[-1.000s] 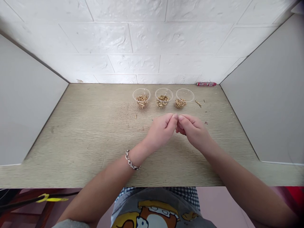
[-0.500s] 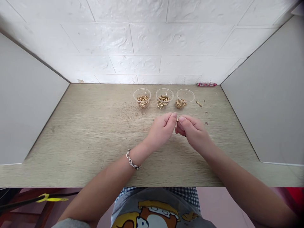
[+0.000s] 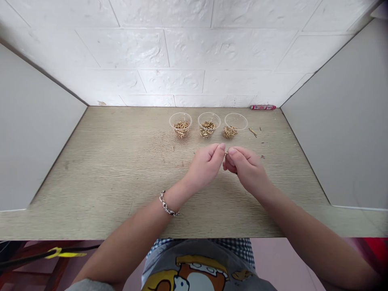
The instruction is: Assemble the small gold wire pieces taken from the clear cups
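My left hand (image 3: 207, 163) and my right hand (image 3: 246, 165) meet over the table, thumbs and fingers pinched. Between the fingertips shows a short bit of a thin brass-coloured pin (image 3: 226, 153); both hands grip it, and most of it is hidden. A small dark spot peeks out beneath the right hand's fingers, too small to name. Just behind the hands stand three clear plastic cups: a left cup (image 3: 180, 116), a middle cup (image 3: 209, 116) and a right cup (image 3: 236, 116). Each holds many small brass-coloured pins.
Loose pins (image 3: 252, 132) lie right of the cups, and a single pin (image 3: 173, 148) lies left of the hands. A red patterned tube (image 3: 262, 107) rests against the white wall (image 3: 188, 48). Grey panels bound the wooden table (image 3: 91, 178) on the left (image 3: 36, 133) and right (image 3: 342, 133).
Both hands stay in nearly the same pinched position around the pin. The whole view has shifted very slightly.
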{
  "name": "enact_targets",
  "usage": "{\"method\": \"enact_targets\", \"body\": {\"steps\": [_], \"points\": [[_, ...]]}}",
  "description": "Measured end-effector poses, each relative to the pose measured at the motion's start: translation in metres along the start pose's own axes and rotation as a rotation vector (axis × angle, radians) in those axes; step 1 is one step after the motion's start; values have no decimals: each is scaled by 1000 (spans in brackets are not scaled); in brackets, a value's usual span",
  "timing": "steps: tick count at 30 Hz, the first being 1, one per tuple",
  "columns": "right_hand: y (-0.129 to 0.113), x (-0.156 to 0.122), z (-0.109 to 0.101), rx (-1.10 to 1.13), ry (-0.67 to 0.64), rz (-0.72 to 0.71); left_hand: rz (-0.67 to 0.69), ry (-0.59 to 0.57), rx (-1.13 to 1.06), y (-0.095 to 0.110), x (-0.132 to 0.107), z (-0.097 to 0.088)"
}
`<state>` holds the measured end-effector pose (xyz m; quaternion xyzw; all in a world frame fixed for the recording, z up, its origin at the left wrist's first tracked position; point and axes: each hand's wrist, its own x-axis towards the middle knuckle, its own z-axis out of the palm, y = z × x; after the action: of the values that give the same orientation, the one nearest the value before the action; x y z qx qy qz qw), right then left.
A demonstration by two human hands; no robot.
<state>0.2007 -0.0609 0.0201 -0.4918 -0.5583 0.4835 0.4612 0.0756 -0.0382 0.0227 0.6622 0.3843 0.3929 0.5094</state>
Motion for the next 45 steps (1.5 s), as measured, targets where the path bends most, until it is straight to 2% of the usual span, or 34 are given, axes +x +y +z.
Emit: {"method": "enact_targets", "body": {"steps": [45], "points": [[-3, 0, 0, -21, -7, 11, -2, -45, 96, 4, 0, -3]]}}
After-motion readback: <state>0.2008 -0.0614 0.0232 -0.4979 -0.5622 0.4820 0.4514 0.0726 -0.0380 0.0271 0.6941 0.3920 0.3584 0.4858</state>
